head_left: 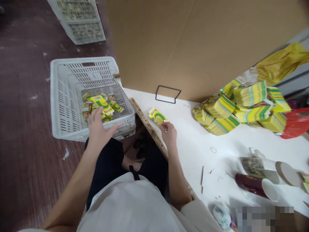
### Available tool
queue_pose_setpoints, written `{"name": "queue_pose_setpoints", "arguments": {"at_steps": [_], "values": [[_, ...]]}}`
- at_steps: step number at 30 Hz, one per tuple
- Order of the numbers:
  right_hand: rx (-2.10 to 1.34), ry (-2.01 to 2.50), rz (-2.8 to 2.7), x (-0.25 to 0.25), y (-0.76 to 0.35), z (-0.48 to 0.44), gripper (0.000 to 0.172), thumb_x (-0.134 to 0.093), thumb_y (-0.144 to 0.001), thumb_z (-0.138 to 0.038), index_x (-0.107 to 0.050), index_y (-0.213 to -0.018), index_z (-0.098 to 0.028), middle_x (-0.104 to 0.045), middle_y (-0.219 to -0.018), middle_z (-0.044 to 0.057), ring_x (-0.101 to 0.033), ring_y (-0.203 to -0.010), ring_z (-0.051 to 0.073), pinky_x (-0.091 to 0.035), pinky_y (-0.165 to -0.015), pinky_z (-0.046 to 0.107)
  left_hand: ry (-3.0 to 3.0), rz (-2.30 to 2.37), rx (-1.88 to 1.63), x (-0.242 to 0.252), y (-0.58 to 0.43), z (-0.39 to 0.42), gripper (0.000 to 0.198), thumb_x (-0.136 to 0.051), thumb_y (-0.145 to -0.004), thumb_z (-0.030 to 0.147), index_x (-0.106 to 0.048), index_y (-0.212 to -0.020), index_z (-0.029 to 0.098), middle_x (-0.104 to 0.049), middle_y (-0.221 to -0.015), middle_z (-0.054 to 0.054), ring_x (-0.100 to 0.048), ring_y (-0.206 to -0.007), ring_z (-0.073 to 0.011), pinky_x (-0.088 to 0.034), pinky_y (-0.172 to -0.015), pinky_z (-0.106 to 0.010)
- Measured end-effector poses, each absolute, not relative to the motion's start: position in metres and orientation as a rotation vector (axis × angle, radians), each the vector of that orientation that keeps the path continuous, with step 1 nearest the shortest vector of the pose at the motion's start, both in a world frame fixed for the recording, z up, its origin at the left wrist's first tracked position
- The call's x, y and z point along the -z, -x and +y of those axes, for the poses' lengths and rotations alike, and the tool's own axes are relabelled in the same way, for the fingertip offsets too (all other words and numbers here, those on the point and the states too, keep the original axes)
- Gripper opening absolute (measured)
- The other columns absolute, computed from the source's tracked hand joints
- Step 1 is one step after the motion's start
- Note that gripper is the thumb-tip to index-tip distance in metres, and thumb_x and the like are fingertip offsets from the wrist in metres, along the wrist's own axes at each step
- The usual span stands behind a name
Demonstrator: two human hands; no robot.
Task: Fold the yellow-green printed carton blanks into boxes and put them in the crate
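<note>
Over the near rim of a white plastic basket (94,132), my left hand (98,129) is spread open, its thumb held apart from the fingers. Just past its fingertips is a yellow-and-green carton (100,102); whether they touch it I cannot tell. Several small printed cartons (117,106) lie loose in the basket. My right hand (169,133) pinches the near end of another flat-looking yellow-and-green carton (158,116) above the white tabletop (188,141), close to its wooden edge.
Stacks of flattened yellow-green cartons (224,125) lie at the right by a red bag (298,124). A large cardboard sheet (188,48) stands behind the table. Near me are a clear jar (256,166) and a maroon cup (251,184). Filled crates (84,30) stand on the floor.
</note>
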State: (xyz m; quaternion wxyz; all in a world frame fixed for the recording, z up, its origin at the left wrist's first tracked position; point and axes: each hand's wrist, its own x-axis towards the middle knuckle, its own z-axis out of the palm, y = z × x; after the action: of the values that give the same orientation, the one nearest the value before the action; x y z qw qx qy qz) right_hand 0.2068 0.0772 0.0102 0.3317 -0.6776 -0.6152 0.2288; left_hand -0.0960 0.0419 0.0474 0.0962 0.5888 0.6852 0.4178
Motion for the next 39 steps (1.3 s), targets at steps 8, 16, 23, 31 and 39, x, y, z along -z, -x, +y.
{"name": "queue_pose_setpoints", "arguments": {"at_steps": [8,16,23,31,39], "values": [[-0.450,1.970,-1.508,0.015,-0.209,0.106,0.024,-0.078,-0.072,-0.025,-0.058,-0.083,-0.019,-0.066,-0.097,0.015,-0.063,-0.092,0.028,-0.048,-0.087,0.043,-1.642,1.639,-0.953,-0.012,0.049,0.018,0.050,-0.067,-0.086,0.049,-0.062,-0.127,0.021,-0.066,-0.130,-0.013,-0.064,-0.121,-0.0307,-0.051,-0.105,-0.050],[-0.564,1.959,-1.430,-0.006,-0.204,0.095,0.025,-0.068,-0.078,-0.022,-0.048,-0.092,-0.022,-0.064,-0.082,0.002,-0.062,-0.074,0.021,-0.048,-0.072,0.034,-1.432,1.367,-0.911,-0.010,0.026,0.017,0.055,-0.075,-0.079,0.046,-0.064,-0.127,0.021,-0.071,-0.125,-0.014,-0.068,-0.116,-0.0317,-0.052,-0.103,-0.053],[-1.230,1.299,-1.495,-0.040,-0.167,0.050,0.035,-0.076,-0.075,-0.034,-0.050,-0.096,-0.025,-0.059,-0.078,-0.004,-0.057,-0.065,0.014,-0.047,-0.060,0.027,-0.828,0.924,-1.431,-0.016,-0.010,0.024,0.078,-0.080,-0.065,0.067,-0.061,-0.127,0.024,-0.064,-0.134,-0.014,-0.060,-0.129,-0.0336,-0.053,-0.102,-0.048],[-1.627,0.994,-1.259,-0.027,-0.119,0.008,0.064,-0.088,-0.066,-0.045,-0.045,-0.111,-0.028,-0.058,-0.080,-0.006,-0.057,-0.071,0.014,-0.044,-0.062,0.026,-0.510,1.148,-1.722,-0.042,-0.017,0.029,0.033,-0.062,-0.087,0.055,-0.054,-0.084,0.023,-0.049,-0.069,0.003,-0.055,-0.064,-0.0132,-0.054,-0.069,-0.028],[-1.397,1.125,-1.376,-0.027,-0.152,0.027,0.027,-0.074,-0.082,-0.044,-0.062,-0.096,-0.023,-0.065,-0.080,-0.002,-0.057,-0.069,0.014,-0.046,-0.064,0.027,-0.759,1.217,-1.522,-0.018,-0.012,0.016,0.033,-0.077,-0.076,0.044,-0.066,-0.095,0.019,-0.070,-0.086,-0.001,-0.067,-0.078,-0.0168,-0.055,-0.074,-0.029]]}}
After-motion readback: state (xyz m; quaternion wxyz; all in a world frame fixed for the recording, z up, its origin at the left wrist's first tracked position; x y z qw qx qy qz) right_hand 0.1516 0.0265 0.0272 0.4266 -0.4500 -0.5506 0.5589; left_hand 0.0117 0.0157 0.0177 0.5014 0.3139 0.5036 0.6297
